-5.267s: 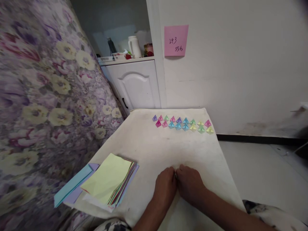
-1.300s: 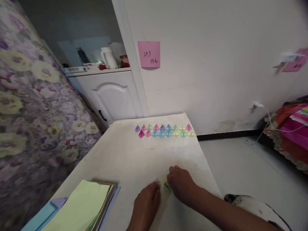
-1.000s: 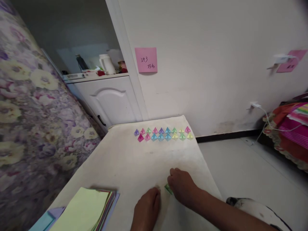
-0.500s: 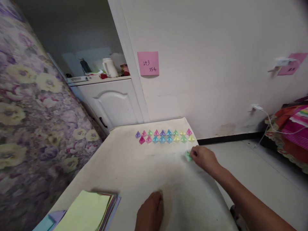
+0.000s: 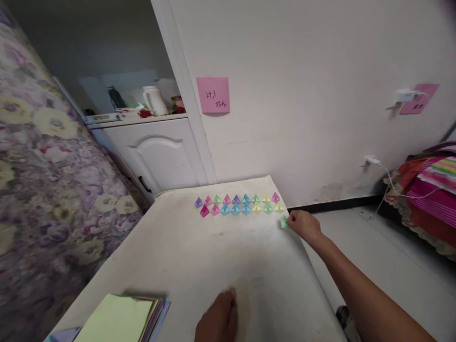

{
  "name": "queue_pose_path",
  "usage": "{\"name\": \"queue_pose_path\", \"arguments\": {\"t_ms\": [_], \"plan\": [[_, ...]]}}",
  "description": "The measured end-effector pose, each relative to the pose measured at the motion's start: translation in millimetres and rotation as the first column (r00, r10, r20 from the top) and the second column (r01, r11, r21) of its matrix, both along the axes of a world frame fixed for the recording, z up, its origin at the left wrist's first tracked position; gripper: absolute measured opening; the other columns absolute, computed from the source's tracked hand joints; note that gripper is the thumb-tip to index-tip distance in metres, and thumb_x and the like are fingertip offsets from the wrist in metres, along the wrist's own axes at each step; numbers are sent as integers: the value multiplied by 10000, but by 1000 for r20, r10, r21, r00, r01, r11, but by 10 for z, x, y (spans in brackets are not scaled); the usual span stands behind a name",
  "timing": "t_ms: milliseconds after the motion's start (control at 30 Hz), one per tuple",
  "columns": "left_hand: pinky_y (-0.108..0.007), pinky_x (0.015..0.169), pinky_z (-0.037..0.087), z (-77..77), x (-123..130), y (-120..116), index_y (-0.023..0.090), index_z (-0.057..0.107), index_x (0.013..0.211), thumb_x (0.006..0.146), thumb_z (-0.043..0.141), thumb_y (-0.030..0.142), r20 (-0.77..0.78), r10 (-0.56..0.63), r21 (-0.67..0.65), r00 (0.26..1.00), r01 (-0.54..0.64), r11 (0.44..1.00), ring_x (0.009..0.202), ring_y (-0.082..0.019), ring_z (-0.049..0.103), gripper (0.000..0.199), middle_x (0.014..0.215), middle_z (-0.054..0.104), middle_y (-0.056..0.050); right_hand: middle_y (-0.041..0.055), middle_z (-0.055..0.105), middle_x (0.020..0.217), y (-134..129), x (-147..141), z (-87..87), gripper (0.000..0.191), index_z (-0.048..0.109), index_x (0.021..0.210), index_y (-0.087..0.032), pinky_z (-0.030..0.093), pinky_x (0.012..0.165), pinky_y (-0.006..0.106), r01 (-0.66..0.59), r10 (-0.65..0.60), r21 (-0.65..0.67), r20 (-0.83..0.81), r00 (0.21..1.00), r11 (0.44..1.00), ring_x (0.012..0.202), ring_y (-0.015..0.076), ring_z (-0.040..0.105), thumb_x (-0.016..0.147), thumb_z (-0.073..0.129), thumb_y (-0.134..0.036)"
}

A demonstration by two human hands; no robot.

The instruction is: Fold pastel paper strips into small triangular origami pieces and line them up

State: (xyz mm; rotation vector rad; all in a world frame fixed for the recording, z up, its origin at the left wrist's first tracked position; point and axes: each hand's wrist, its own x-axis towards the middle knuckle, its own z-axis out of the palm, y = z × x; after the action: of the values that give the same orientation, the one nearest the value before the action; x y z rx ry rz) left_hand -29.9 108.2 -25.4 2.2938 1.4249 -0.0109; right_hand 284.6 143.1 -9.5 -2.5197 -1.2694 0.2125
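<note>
My right hand (image 5: 303, 225) is at the table's right edge, its fingers pinched on a small light green folded paper piece (image 5: 284, 222). Just beyond it, two rows of small folded paper pieces (image 5: 235, 209) in pink, purple, blue, green and yellow stand on the cream-covered table (image 5: 199, 251). My left hand (image 5: 216, 319) rests near the front of the table with its fingers curled in, and nothing shows in it. To its left lies a stack of coloured paper sheets (image 5: 116, 316), pale yellow on top.
A floral curtain (image 5: 67, 180) hangs at the left. Behind the table are a white cabinet (image 5: 160, 156) with a white jug (image 5: 155, 100) on its shelf, and a wall with a pink note (image 5: 213, 95). At the right, a charger cable (image 5: 395, 185) runs to a cloth-covered bed (image 5: 420, 190).
My right hand has moved slightly farther away with the green folded paper, closer to the end of the front row. The view has shifted a little to the right. My left hand stays curled.
</note>
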Motion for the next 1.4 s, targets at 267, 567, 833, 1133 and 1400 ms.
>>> {"name": "queue_pose_path", "arguments": {"t_ms": [267, 567, 833, 1133, 1400], "plan": [[-262, 726, 415, 4, 14, -11, 219, 569, 884, 835, 359, 228, -3, 21, -1, 1000, -21, 1000, 899, -189, 593, 216, 967, 643, -56, 37, 661, 763, 5, -345, -35, 166, 652, 712, -206, 269, 509, 222, -158, 158, -10, -57, 986, 987, 671, 153, 581, 755, 494, -235], [-245, 678, 403, 44, 19, -11, 231, 575, 827, 843, 350, 240, 88, 48, 1, 995, -48, 999, 817, -176, 604, 226, 859, 664, -26, 5, 651, 680, -115, -729, -73, 188, 643, 655, -201, 249, 497, 205, -349, 347, 13, -141, 927, 937, 607, 117, 535, 759, 530, -311], [-245, 664, 408, 48, 154, 52, 204, 579, 808, 836, 357, 238, 371, 32, 47, 928, -53, 997, 723, -162, 570, 227, 769, 638, -16, 2, 647, 728, -204, -582, 13, 155, 598, 710, -196, 235, 514, 209, -315, 322, 75, -99, 942, 946, 645, 122, 532, 792, 469, -224], [-231, 649, 358, 160, 906, 187, 211, 562, 900, 835, 381, 192, 225, 24, 242, 974, -80, 967, 791, -146, 529, 194, 868, 571, -18, -7, 639, 706, -292, -513, 105, 157, 592, 707, -200, 227, 512, 210, -319, 335, 145, -112, 935, 937, 638, 119, 536, 797, 482, -266], [-261, 641, 328, 199, 1120, 378, 187, 544, 812, 852, 342, 193, -63, -56, 274, 996, 71, 959, 869, -184, 495, 206, 855, 544, -41, -15, 635, 688, -320, -481, 172, 169, 588, 707, -208, 225, 506, 214, -326, 356, 198, -144, 923, 925, 622, 117, 535, 803, 470, -281]]}}
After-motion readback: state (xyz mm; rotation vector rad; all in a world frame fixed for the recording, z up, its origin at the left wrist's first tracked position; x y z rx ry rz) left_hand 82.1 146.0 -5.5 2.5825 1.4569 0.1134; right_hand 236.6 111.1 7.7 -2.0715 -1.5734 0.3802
